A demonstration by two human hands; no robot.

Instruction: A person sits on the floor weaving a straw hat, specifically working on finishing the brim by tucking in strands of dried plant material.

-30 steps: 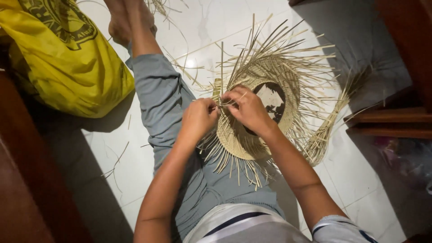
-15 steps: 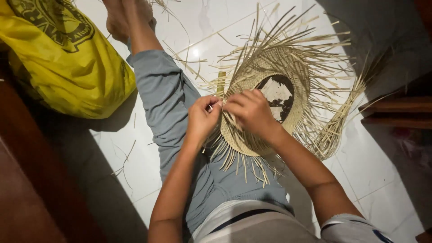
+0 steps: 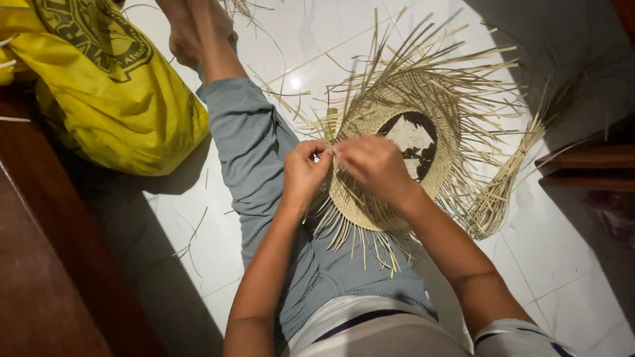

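Both hands (image 3: 340, 168) pinched on woven ring (image 3: 397, 162)

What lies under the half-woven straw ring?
Under the woven straw ring: white tiled floor, seen through its opening, and the grey-trousered leg beneath its near edge. Both hands cover that edge.

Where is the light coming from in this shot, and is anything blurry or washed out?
Head view: a small bright glare spot on the white tiled floor suggests a lamp overhead; dark shadow fills the upper right corner and the strip along the wooden furniture; the woven straw piece and both hands look sharp; the yellow bag is bright, not washed out.
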